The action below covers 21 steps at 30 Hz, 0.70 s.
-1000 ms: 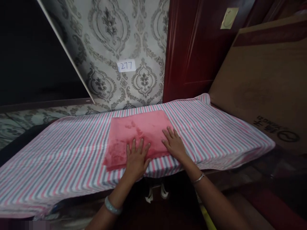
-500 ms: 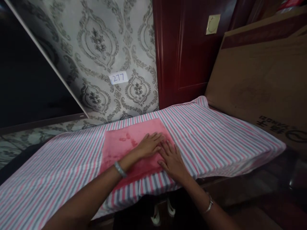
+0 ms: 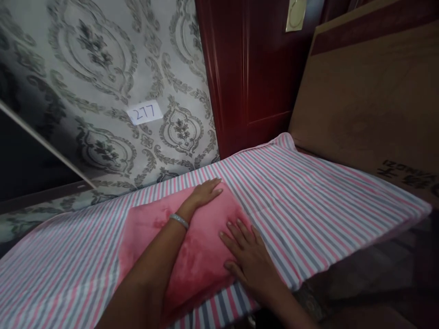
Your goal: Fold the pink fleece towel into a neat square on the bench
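Observation:
A pink plush cloth point(image 3: 202, 233), folded into a flat rectangle, lies on a striped sheet point(image 3: 295, 201). Darker patches mark its pile at the middle, the near side and the right edge. My left hand point(image 3: 205, 192) rests flat near the cloth's far right corner, fingers stretched out; a bracelet circles that wrist. Lower down, my right hand point(image 3: 248, 256) lies with spread fingers over the cloth's right edge. Neither hand grips anything. My left forearm hides part of the cloth's left and near side.
Behind the sheet stands a patterned wall with a paper label point(image 3: 146, 112) reading 277. A dark red door point(image 3: 247, 77) adjoins it. On the right leans a large cardboard box point(image 3: 363, 100). A dark screen point(image 3: 30, 155) is at the left. The sheet's near edge hangs down.
My left hand has moved toward the cloth's far edge, away from my right hand. My right hand stays at the right edge, fingers more spread. The view has shifted closer and rightward.

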Each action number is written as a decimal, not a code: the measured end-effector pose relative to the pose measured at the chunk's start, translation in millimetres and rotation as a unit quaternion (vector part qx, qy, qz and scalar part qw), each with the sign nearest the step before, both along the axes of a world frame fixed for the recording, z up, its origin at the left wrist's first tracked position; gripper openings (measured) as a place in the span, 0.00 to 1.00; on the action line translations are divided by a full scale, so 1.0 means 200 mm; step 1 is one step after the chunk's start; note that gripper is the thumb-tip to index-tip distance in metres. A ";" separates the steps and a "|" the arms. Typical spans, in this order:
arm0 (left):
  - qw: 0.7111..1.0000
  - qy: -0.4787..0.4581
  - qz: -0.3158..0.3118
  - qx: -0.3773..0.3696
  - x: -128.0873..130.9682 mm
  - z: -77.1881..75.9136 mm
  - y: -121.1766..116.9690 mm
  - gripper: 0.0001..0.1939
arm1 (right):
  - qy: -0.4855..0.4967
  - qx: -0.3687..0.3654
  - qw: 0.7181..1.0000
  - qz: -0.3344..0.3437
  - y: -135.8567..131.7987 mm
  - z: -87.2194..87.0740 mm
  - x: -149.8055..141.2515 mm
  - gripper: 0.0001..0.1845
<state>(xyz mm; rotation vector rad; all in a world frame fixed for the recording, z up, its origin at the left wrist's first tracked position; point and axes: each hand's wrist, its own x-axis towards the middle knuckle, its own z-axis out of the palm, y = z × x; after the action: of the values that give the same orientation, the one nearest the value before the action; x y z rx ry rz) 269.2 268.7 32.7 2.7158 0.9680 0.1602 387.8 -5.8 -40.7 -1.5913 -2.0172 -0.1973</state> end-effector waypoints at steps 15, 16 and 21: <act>0.998 0.002 0.019 0.057 0.03 0.00 -0.10 0.35 | -0.020 -0.019 1.000 -0.006 0.00 0.00 0.02 0.33; 0.997 0.011 0.030 0.069 0.03 0.02 -0.13 0.35 | -0.021 -0.022 1.000 -0.004 0.00 0.00 0.03 0.32; 0.996 0.022 0.028 0.085 -0.04 0.18 -0.25 0.33 | -0.014 -0.021 1.000 -0.002 -0.02 0.01 0.04 0.30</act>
<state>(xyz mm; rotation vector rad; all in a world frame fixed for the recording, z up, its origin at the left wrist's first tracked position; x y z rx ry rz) 261.9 219.2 68.4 2.8578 1.0886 0.2028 395.5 -9.4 -38.8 -1.6273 -2.0529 -0.1813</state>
